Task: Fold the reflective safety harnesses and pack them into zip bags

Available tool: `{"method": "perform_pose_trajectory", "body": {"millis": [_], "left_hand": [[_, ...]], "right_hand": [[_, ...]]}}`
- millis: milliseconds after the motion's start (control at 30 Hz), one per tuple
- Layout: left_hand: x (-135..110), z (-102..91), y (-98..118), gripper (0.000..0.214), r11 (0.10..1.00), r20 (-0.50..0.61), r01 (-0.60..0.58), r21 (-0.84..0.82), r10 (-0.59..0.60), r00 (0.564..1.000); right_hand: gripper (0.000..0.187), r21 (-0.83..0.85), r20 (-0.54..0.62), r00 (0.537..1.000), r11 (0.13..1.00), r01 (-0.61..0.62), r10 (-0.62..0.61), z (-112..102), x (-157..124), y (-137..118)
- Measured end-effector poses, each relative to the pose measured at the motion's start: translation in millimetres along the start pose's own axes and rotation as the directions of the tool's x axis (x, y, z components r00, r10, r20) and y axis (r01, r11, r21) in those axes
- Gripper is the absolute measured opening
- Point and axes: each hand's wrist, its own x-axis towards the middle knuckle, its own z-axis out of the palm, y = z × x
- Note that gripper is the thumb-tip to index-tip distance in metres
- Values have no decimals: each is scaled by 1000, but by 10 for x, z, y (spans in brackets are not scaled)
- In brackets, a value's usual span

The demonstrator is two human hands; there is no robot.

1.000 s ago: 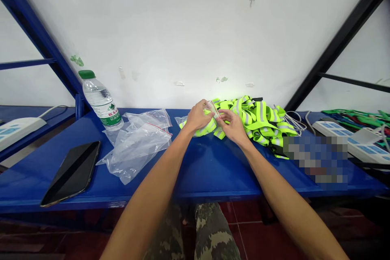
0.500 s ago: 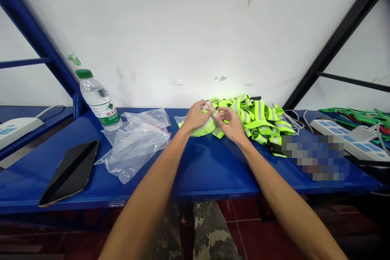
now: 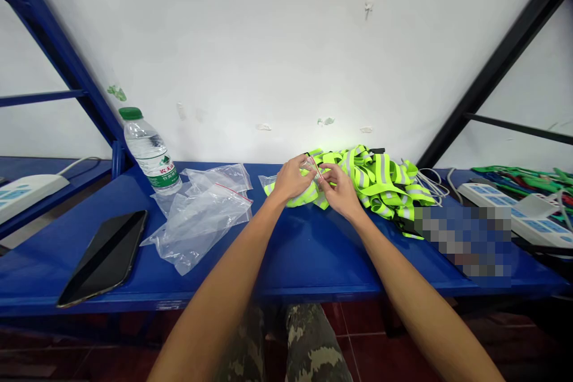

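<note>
**L hand (image 3: 292, 178) & R hand (image 3: 341, 191) together, pinching small zip bag (image 3: 312, 168)**
Both clamped on it, right over hi-vis straps (image 3: 376, 182) on blue desk (image 3: 304, 262).

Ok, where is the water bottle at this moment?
In the head view, the green-capped water bottle stands on the left of the blue shelf, just behind the clear plastic bags.

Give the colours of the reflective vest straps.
The straps: fluorescent yellow-green with grey bands; head view.
</note>
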Motion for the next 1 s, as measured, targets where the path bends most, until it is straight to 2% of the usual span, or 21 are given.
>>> {"method": "perform_pose_trajectory", "body": {"millis": [233,500,633,867,1000], "left_hand": [[31,42,-50,24,999,2,0,-35,0,1000],[32,97,-115,25,998,-5,-34,-48,34,999],[44,90,-104,17,998,-6,-18,-56,18,1000],[14,93,-89,25,998,-49,-16,53,18,999],[8,101,-87,24,997,-22,-39,59,41,999]], "right_hand": [[39,22,-39,999,999,-35,36,14,-11,-30],[32,104,-25,996,991,-79,82,41,21,58],[32,136,-24,996,987,-84,88,40,19,46],[38,178,-62,995,982,-69,81,47,13,-16],[36,189,-47,995,979,-76,87,34,27,4]]}}
